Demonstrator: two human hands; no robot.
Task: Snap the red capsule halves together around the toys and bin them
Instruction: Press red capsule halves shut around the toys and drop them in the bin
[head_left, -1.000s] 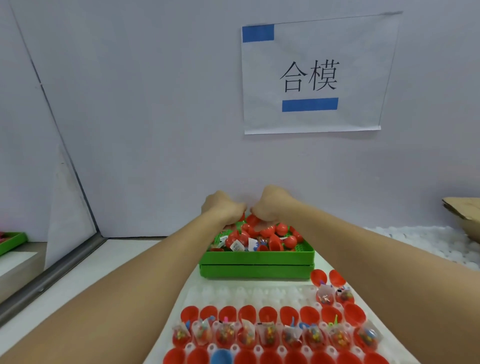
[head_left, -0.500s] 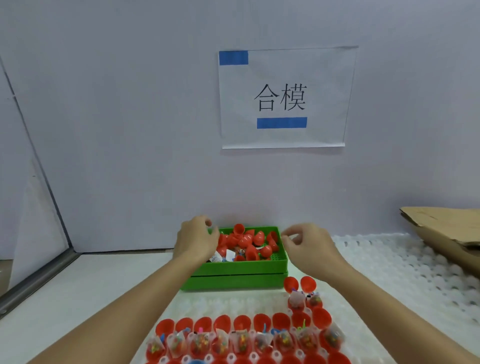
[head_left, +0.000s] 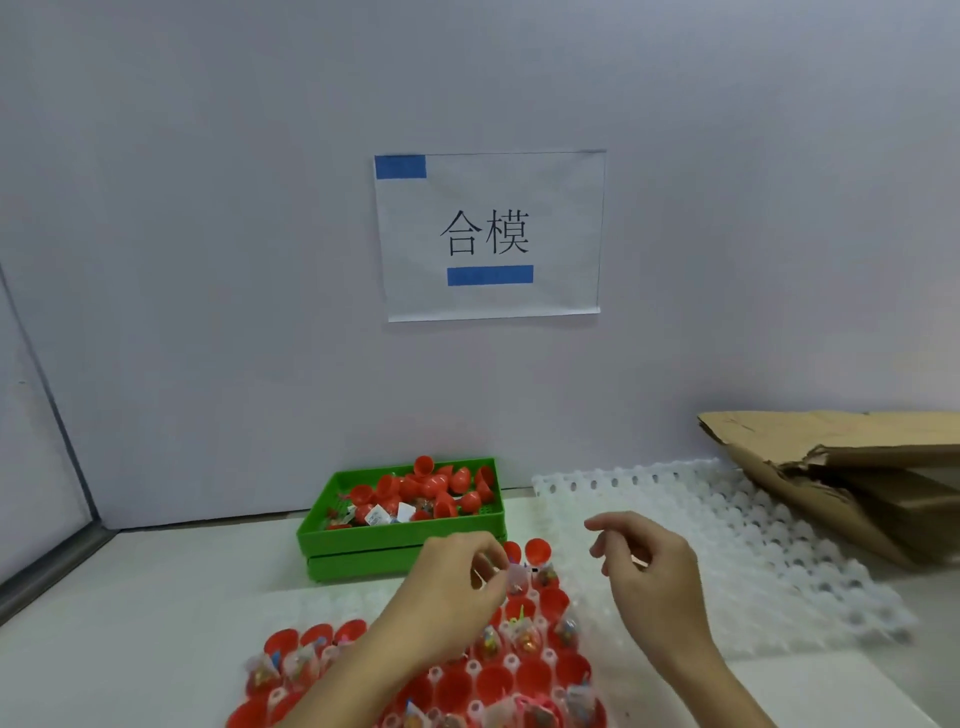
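Hovering hands (head_left: 457, 582) (head_left: 644, 566) — fingers loosely curled

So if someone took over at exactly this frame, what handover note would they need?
Left hand: fingers curled over the top of the capsule tray, near a bagged toy; whether it grips anything cannot be told.
Right hand: in the air, fingers loosely curled, holding nothing.
Green bin by the wall holds a pile of red capsules, some looking unclosed.
Left to do: the open red halves with bagged toys in the tray need closing and binning.
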